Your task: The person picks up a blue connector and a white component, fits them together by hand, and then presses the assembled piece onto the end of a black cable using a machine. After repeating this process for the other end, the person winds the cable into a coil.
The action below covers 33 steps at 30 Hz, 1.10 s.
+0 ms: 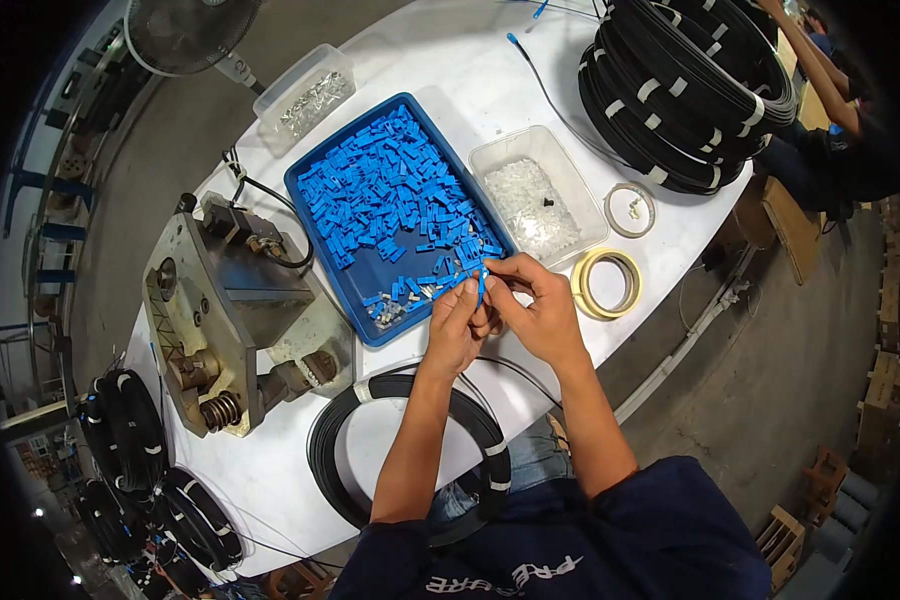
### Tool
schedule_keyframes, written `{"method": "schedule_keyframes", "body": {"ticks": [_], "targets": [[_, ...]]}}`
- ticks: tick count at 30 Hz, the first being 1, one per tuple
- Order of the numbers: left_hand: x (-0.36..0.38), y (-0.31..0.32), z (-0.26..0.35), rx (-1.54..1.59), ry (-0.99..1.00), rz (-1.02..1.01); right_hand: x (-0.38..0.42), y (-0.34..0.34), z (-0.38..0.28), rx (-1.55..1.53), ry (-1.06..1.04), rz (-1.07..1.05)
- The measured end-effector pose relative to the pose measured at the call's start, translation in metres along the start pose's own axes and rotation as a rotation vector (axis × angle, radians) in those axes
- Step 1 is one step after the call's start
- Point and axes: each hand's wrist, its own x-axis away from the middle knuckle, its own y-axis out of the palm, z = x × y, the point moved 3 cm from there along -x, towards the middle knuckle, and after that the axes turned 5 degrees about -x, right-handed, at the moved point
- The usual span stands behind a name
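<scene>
Left hand (458,325) and right hand (538,308) pinching blue connector (482,286) | connector hovering around blue tray's (362,279) near edge | loosening pinch could be losing it among loose blue pieces (400,180) (near-identical)

Grey floor (760,345), white-topped table (460,80), fan (182,28) upper left.

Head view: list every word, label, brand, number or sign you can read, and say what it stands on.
"PRE": pale lettering on the dark shirt.
More pale letters on the shirt are creased and can't be read reliably.
Held blue connector: too small to make out any marking.
No other text is legible.
</scene>
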Motion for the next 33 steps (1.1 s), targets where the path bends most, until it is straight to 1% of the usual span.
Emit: {"method": "schedule_keyframes", "body": {"ticks": [1, 3, 7, 10, 12, 13, 15, 21, 25, 27, 30, 33], "targets": [[0.0001, 0.0008, 0.0002, -0.001, 0.002, -0.001, 0.0, 0.0001, 0.0011, 0.0, -0.002, 0.0], [0.0012, 0.0001, -0.0001, 0.009, -0.031, 0.058, -0.0001, 0.0008, 0.003, -0.024, -0.054, 0.0], [0.0007, -0.0008, 0.0002, -0.002, -0.017, 0.044, 0.0008, 0.0027, 0.0025, -0.025, -0.036, -0.01], [0.0003, 0.0016, 0.0016, 0.002, 0.0, 0.04, 0.0017, 0.0048, -0.001, -0.032, -0.061, 0.037], [0.001, 0.0013, 0.0015, 0.015, -0.018, 0.1, 0.0028, 0.0041, -0.0053, -0.07, 0.029, 0.032], [0.0011, 0.0008, 0.0013, 0.015, -0.019, 0.101, 0.003, 0.0038, -0.0033, -0.07, 0.03, 0.032], [0.0004, 0.0003, 0.0013, 0.022, -0.003, 0.055, 0.0019, 0.0041, 0.0, -0.015, -0.031, -0.005], [0.0009, -0.0019, 0.0008, 0.034, -0.006, 0.047, 0.0001, 0.0041, -0.0019, 0.019, -0.061, -0.022], [0.0003, 0.0002, 0.0013, -0.002, -0.017, 0.068, 0.0012, 0.0043, -0.0011, 0.006, -0.061, -0.007], [0.0005, -0.0014, 0.0003, 0.032, -0.006, 0.043, 0.0023, 0.0046, -0.0012, -0.04, -0.019, 0.032], [0.0, -0.0047, -0.0013, -0.024, -0.031, 0.049, 0.0009, 0.0035, 0.0009, -0.003, -0.062, -0.001], [0.0009, -0.0051, -0.0009, -0.027, -0.044, 0.053, -0.0002, 0.0016, 0.0019, 0.008, -0.043, -0.025]]}}
